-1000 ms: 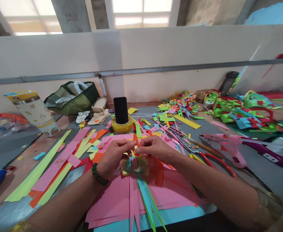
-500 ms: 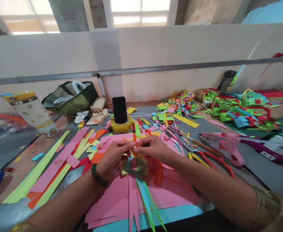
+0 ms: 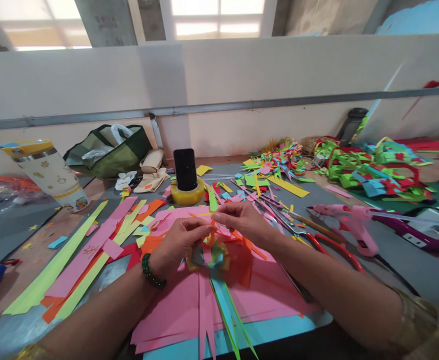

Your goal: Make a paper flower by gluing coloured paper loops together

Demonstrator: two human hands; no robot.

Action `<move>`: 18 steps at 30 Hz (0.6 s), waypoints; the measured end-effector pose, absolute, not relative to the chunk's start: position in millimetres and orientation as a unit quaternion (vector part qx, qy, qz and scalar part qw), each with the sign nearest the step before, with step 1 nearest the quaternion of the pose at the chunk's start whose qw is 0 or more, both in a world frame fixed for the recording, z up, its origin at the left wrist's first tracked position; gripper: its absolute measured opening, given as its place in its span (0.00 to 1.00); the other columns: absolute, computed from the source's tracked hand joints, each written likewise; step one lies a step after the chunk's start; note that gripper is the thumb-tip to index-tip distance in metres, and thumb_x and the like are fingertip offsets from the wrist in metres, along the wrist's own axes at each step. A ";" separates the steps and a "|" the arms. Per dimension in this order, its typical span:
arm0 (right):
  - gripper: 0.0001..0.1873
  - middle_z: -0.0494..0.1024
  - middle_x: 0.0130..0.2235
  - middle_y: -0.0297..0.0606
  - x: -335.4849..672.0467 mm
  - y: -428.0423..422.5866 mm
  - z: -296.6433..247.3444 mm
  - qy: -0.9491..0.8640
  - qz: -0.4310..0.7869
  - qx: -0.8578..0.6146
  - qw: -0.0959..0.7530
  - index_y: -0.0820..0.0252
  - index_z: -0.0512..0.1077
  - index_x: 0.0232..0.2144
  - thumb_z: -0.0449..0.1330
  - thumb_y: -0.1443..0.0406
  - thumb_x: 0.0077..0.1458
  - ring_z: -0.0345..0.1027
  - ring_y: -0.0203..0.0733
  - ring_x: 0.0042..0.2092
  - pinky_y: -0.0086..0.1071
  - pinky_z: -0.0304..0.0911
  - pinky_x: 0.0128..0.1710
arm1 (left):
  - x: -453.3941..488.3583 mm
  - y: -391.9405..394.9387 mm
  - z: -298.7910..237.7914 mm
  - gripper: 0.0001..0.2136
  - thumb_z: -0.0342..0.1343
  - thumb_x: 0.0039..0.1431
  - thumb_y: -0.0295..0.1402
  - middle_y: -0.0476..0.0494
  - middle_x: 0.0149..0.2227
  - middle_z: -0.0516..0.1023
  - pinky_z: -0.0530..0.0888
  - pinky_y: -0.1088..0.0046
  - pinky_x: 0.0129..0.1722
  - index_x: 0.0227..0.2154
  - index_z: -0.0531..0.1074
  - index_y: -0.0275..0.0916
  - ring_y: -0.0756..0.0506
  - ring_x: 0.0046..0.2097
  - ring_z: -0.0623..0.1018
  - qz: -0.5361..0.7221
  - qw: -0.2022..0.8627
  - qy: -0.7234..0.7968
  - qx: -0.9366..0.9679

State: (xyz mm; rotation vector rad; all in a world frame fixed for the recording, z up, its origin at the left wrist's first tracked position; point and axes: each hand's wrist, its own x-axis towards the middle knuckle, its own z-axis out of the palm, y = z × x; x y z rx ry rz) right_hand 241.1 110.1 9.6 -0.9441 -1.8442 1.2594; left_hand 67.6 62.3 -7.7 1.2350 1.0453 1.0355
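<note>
My left hand (image 3: 184, 239), with a dark green bead bracelet on its wrist, pinches a narrow orange paper strip (image 3: 212, 231) low down. Higher up, the fingertips of my right hand (image 3: 244, 222) close on the same strip. Just below my fingers is a folded paper piece (image 3: 216, 257) in yellow, blue, pink and green, partly hidden by my left hand. Long blue and green paper strips (image 3: 222, 295) and pink pointed strips (image 3: 205, 310) trail from it toward me. Underneath lie pink paper sheets (image 3: 167, 315).
Red-handled scissors (image 3: 335, 250) and a pink glue gun (image 3: 349, 222) lie at the right. A phone (image 3: 185, 170) stands in a yellow tape roll (image 3: 187, 196). Paper strips (image 3: 88, 250) and a tumbler (image 3: 50, 175) are at the left. Colourful paper pieces (image 3: 384, 172) are piled far right.
My right hand has risen slightly, away from my left fingertips. More of the orange strip now shows upright between my hands.
</note>
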 end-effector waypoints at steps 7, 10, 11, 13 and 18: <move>0.19 0.66 0.20 0.31 241.6 108.0 9.7 -0.704 0.433 -0.377 0.418 0.63 0.72 0.20 0.63 0.52 0.45 0.54 0.30 0.23 0.28 0.50 0.23 | 70.4 61.3 -5.9 0.16 0.62 0.51 0.46 0.47 0.26 0.75 0.65 0.80 0.18 0.29 0.75 0.34 0.54 0.20 0.72 0.423 0.666 0.409 0.458; 0.18 0.66 0.21 0.31 243.2 108.6 10.6 -0.719 0.383 -0.379 0.438 0.62 0.72 0.20 0.62 0.52 0.47 0.54 0.31 0.23 0.29 0.50 0.23 | 70.7 63.7 -5.5 0.16 0.62 0.52 0.43 0.39 0.31 0.78 0.69 0.81 0.19 0.29 0.75 0.31 0.51 0.23 0.77 0.425 0.699 0.429 0.384; 0.18 0.66 0.21 0.31 243.6 108.7 10.6 -0.725 0.368 -0.381 0.441 0.62 0.72 0.20 0.62 0.53 0.48 0.54 0.31 0.23 0.29 0.50 0.23 | 70.6 64.4 -5.5 0.15 0.62 0.53 0.42 0.38 0.33 0.79 0.70 0.81 0.19 0.29 0.75 0.30 0.51 0.23 0.77 0.427 0.702 0.434 0.369; 0.17 0.68 0.22 0.32 243.7 108.6 10.1 -0.732 0.343 -0.385 0.445 0.62 0.73 0.21 0.62 0.54 0.49 0.55 0.31 0.24 0.29 0.51 0.23 | 70.3 65.3 -5.2 0.13 0.61 0.55 0.38 0.36 0.33 0.80 0.71 0.82 0.19 0.30 0.76 0.29 0.51 0.24 0.78 0.426 0.710 0.432 0.359; 0.17 0.70 0.23 0.35 242.3 106.3 9.6 -0.743 0.306 -0.392 0.448 0.61 0.73 0.21 0.61 0.54 0.50 0.59 0.34 0.26 0.30 0.54 0.25 | 70.1 64.1 -3.3 0.08 0.60 0.56 0.30 0.36 0.29 0.80 0.72 0.83 0.21 0.28 0.77 0.28 0.52 0.25 0.78 0.426 0.712 0.435 0.349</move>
